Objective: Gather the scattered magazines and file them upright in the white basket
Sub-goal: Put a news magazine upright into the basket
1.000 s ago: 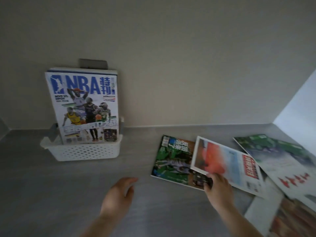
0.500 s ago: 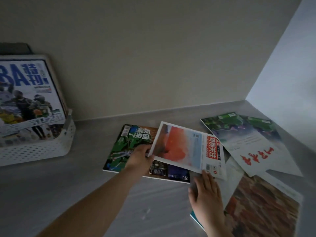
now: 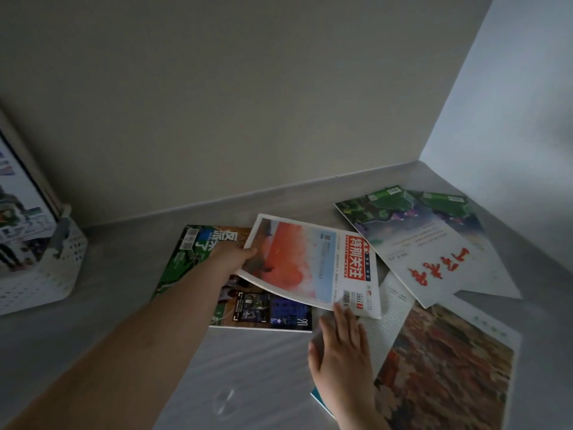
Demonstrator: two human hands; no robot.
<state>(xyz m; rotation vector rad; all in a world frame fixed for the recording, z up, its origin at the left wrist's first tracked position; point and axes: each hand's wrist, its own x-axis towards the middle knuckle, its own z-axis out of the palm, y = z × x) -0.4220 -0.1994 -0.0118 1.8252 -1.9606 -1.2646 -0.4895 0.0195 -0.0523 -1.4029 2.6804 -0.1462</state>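
Observation:
A white magazine with a red-orange cover picture point(image 3: 310, 262) lies raised at its left edge over a green magazine point(image 3: 186, 259). My left hand point(image 3: 231, 257) grips that left edge, thumb on top. My right hand point(image 3: 341, 342) lies flat with straight fingers, its fingertips touching the magazine's near right corner. The white perforated basket point(image 3: 52, 271) stands at the far left, with a basketball magazine point(image 3: 18, 212) upright in it. Further magazines lie to the right: a green and white one with red script point(image 3: 434, 249) and a red-brown patterned one point(image 3: 446, 367).
The grey tabletop point(image 3: 248, 367) meets the beige back wall and a pale side wall at the right corner. A white printed sheet point(image 3: 390, 311) and a teal edge point(image 3: 319, 401) show under the right-hand magazines.
My left hand has reached across and taken hold of the red-orange magazine's left edge, lifting it. My right hand has let go and flattened at its near corner. The view has swung right.

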